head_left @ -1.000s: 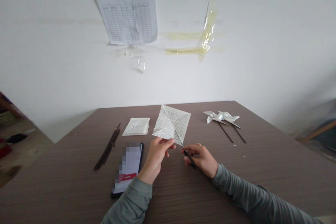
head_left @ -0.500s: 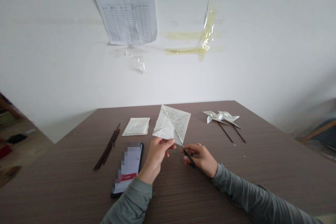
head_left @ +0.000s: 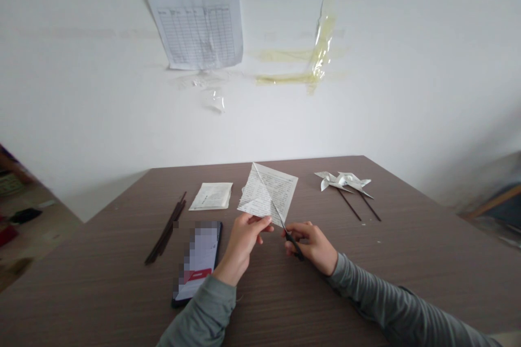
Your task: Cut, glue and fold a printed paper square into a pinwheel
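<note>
Head view, as I stand watching: a printed paper square (head_left: pixel 279 187), creased along its diagonal, is held above the middle of a brown table (head_left: pixel 407 260). Left hand (head_left: pixel 243 238): thumb and fingers pinched on the square's edge at six o'clock. Right hand (head_left: pixel 315 245): fingers closed around the dark handles of scissors (head_left: pixel 293 245), whose blades meet the square at its five o'clock corner.

The paper looks light, thin and floppy, likely to tear or bend; the near edge beside the crease seems the best hold, fingertips kept off the nearby blades.

Around the square: folded paper (head_left: pixel 211 196) at nine o'clock, dark sticks (head_left: pixel 166 230) at eight, two pinwheels (head_left: pixel 353 180) at three. A phone (head_left: pixel 205 255) at about seven-thirty lies just beside the left wrist, crowding that side.
</note>
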